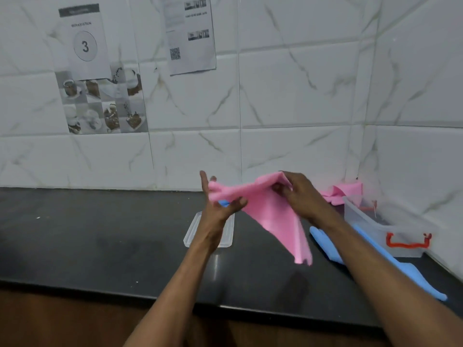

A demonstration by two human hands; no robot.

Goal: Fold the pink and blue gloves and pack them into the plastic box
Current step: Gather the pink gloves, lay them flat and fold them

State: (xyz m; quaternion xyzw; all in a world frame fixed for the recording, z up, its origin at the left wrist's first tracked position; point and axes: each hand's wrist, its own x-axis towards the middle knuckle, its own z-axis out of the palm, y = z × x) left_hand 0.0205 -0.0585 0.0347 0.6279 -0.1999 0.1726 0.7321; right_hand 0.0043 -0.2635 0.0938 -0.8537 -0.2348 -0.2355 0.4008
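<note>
The left hand and right hand hold a pink glove above the counter, fingers pinching its two ends. Folding looks underway; next, bring the ends together, then pack it into the plastic box.

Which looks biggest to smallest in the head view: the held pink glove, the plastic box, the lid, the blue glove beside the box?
1. held pink glove
2. plastic box and blue glove: unsure, since the glove is partly hidden
3. lid, partly hidden too
</note>
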